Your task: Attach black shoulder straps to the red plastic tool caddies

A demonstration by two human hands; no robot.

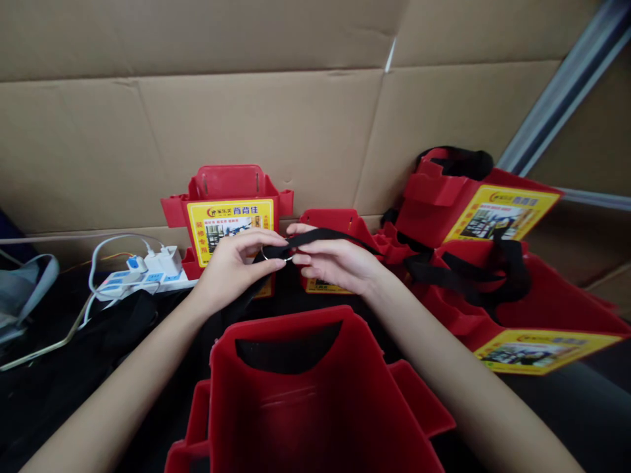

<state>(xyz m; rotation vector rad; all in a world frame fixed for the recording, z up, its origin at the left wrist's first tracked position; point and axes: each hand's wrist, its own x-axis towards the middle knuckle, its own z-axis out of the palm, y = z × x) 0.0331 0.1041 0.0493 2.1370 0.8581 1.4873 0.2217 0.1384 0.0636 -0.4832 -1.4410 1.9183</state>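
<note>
Both hands meet above the far edge of a red plastic box (296,407) with side pockets. Between thumb and fingers, my left hand (241,259) pinches a thin metal ring (267,255) together with black webbing. My right hand (340,263) has its fingers closed around the black strap (328,234), close to the ring. From there the strap runs off to the right behind my right wrist. How the strap passes through the ring is partly covered by my fingers.
Behind stand red boxes with yellow labels, one at left (231,184), another in the middle (340,220). Two strapped boxes sit at right, upper (434,203) and lower (566,289). A power strip (172,284) with plugs lies left, near black fabric (123,328). Cardboard (246,125) lines the back.
</note>
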